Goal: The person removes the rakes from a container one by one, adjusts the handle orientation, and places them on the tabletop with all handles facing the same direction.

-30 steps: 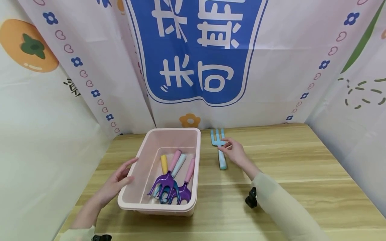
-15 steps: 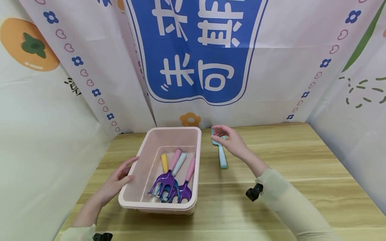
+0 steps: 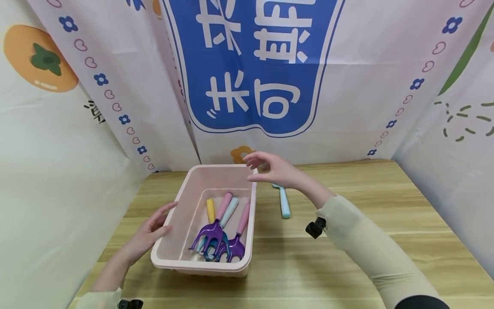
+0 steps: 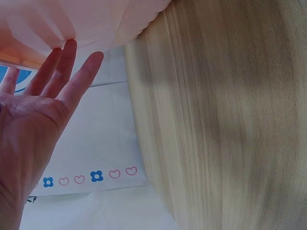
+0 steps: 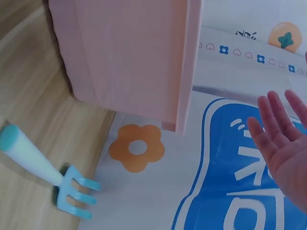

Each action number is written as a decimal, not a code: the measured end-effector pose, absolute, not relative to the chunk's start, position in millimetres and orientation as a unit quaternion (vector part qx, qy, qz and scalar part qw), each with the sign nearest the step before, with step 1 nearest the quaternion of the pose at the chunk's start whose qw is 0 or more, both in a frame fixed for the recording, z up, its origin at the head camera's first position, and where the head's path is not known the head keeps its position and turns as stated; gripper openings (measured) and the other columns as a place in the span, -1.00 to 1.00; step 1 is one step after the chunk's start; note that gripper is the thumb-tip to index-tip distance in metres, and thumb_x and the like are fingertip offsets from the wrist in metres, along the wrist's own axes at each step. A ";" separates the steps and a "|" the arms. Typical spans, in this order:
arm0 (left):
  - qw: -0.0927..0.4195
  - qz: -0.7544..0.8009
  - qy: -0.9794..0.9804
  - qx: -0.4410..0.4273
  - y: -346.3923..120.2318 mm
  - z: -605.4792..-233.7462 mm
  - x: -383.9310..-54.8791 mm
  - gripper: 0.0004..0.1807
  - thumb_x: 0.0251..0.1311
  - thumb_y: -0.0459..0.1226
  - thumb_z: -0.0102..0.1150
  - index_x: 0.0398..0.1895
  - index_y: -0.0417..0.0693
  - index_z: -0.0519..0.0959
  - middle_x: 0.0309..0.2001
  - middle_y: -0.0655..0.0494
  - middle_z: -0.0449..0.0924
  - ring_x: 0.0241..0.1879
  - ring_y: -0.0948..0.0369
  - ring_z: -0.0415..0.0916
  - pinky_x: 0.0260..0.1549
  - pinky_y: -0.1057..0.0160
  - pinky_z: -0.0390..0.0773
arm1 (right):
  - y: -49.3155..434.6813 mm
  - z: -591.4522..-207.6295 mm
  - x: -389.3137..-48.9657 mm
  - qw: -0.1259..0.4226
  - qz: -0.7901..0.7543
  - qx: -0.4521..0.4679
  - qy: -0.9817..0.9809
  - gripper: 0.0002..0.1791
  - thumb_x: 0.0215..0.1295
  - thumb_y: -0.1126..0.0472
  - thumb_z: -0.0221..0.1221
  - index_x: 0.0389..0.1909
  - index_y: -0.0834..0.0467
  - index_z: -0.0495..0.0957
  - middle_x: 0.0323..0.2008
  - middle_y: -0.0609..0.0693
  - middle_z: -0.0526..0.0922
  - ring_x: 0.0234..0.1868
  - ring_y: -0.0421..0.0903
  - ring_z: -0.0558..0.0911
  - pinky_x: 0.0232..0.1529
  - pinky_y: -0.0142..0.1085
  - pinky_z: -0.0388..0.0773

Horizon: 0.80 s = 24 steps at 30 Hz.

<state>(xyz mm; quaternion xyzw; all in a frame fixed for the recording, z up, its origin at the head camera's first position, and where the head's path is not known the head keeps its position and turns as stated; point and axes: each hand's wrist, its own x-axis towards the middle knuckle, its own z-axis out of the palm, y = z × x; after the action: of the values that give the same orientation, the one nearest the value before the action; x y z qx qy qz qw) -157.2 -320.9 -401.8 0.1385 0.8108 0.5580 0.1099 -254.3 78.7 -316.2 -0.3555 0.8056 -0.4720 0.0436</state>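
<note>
both with fingers wide, the left hand (image 3: 150, 230) touches the pink bin (image 3: 216, 177) and the right hand (image 3: 275, 171) hovers near its far right corner.

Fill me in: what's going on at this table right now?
A person's left hand rests against the left side of a pink bin. The right hand is in the air near the bin's far right corner, holding nothing. Several small tools with pink, yellow and light blue handles lie inside the bin. One light blue fork lies outside it, on the table to its right, with neither of the hands on it.
</note>
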 end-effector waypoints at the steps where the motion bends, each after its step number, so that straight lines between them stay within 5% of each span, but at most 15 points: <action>1: 0.110 0.557 0.811 0.138 -321.2 -402.2 -157.2 -0.33 0.41 -0.32 0.00 0.53 0.09 0.05 0.28 -0.56 0.16 -0.01 0.25 0.50 -0.15 0.17 0.58 | 75.5 -314.5 -255.9 0.050 -0.462 -0.362 0.808 -0.46 0.23 0.12 0.33 0.21 0.13 0.46 0.03 -0.03 0.58 0.07 -0.05 0.53 0.10 -0.08 0.46; 24: 0.099 0.558 0.808 0.161 -321.5 -406.0 -159.2 -0.33 0.42 -0.36 -0.03 0.53 0.06 0.04 0.26 -0.58 0.19 0.00 0.30 0.49 -0.14 0.20 0.57 | -13.2 -347.1 -277.8 0.222 -0.297 -0.415 0.831 -0.29 0.06 0.01 0.45 0.24 0.15 0.48 0.06 -0.02 0.56 0.13 0.01 0.48 0.06 -0.37 0.40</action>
<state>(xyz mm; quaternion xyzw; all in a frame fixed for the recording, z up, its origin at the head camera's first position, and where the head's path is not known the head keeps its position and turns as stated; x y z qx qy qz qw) -159.2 -321.5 -406.0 0.1613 0.8079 0.5580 0.0994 -277.8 -13.2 -347.1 -0.4154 0.8309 -0.2965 0.2216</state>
